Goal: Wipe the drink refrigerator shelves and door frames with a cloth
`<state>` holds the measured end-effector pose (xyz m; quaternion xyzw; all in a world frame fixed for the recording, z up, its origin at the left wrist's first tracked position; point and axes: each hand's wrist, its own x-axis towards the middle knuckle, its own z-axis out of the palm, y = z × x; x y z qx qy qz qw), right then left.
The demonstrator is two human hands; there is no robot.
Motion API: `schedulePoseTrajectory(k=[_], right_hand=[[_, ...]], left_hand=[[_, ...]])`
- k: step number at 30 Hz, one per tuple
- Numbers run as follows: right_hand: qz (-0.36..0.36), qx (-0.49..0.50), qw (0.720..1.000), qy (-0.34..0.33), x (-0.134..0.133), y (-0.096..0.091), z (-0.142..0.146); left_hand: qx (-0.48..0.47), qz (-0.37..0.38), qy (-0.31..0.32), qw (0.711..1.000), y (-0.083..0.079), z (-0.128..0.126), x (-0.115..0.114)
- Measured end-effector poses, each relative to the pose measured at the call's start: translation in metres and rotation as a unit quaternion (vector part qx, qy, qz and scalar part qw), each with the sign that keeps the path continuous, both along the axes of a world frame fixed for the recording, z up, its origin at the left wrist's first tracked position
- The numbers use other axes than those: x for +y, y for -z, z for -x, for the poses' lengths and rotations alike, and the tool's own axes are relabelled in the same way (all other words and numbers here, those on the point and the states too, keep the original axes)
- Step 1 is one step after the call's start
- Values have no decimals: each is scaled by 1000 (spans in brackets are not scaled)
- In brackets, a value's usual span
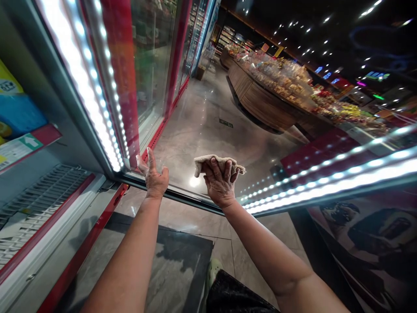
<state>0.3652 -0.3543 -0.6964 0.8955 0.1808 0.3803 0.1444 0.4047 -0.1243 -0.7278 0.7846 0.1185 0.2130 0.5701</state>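
Observation:
A glass door (182, 143) with a dark frame and bright light strips along its sides stands swung out in front of me. My right hand (221, 182) presses a crumpled beige cloth (221, 161) flat to the lower part of the glass, fingers spread over it. Nearer the lower left corner, my left hand (154, 176) has its fingers apart and holds nothing. It is close to the glass by the bottom frame; whether it touches is hard to tell.
To my left is a cabinet with a wire rack (55, 191) and a shelf holding a yellow and blue package (19, 108). Beyond the glass stands a wood-sided display (263, 95) heaped with packaged goods. A green shoe (213, 269) shows on the tiled floor below.

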Motion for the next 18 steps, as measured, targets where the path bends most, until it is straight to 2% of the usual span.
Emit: schedulePoseTrajectory(k=[6,12,16,18], right_hand=[[50,38,998,-22,-14,18,14],[-47,43,996,70,-35,22,17],[-39,56,996,62,-43,36,26],[-40,74,994,65,-47,37,28]], left_hand=[[7,-18,-12,1000,-4,2,-5],[-7,-28,-6,1000,2,0,-3],[-14,-30,-10,999,5,0,-2],[-28,-43,-20,998,6,0,-2]])
